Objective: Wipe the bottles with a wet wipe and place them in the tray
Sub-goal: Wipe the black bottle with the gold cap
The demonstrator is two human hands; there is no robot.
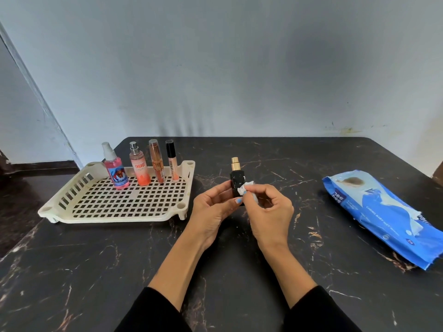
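Note:
My left hand (213, 207) grips a small black bottle (236, 179) with a gold cap, held upright above the table centre. My right hand (268, 207) pinches a crumpled white wet wipe (248, 189) against the bottle's right side. A cream perforated tray (115, 202) lies to the left. Along its far edge stand a pink spray bottle (115, 170), an orange spray bottle (139, 165), a copper tube (157, 161) and a lip gloss tube (172, 161).
A blue pack of wet wipes (388, 216) lies on the right of the black marble table (96, 271). A grey wall rises just behind the table's far edge. The floor drops away at the left.

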